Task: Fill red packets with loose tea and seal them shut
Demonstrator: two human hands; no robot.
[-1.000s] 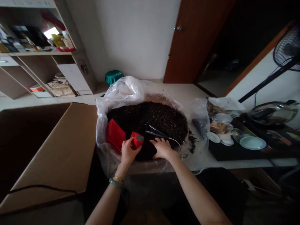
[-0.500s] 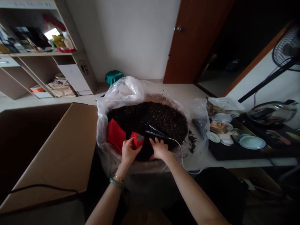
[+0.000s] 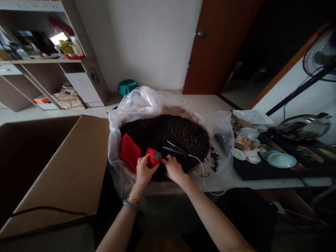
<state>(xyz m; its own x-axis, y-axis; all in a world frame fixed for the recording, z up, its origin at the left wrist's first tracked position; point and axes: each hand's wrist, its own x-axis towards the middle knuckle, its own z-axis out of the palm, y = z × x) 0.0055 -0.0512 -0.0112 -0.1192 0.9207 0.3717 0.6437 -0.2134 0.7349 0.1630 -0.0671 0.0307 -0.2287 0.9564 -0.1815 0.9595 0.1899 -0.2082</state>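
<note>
My left hand (image 3: 143, 170) is closed round a small red packet (image 3: 153, 157) with a grey opening at its top, held over the near edge of a heap of dark loose tea leaves (image 3: 168, 133). The leaves fill a big clear plastic bag (image 3: 136, 103). My right hand (image 3: 172, 168) sits just right of the packet with its fingers pinched together near the opening; what they hold is too small to make out. A stack of red packets (image 3: 129, 150) lies on the leaves to the left. A black clamp tool with a white cord (image 3: 175, 148) rests on the leaves beyond my right hand.
An open cardboard box (image 3: 52, 168) stands at the left. Small plates and bowls (image 3: 282, 160) sit on a dark tray at the right, beside a metal kettle (image 3: 301, 127). Shelves (image 3: 39, 70) stand at the back left, a brown door (image 3: 217, 45) behind, a fan (image 3: 320, 56) at far right.
My right hand has slid left over the leaves, from lying spread to pinched beside the red packet's opening. My left hand and the packet have stayed in place.
</note>
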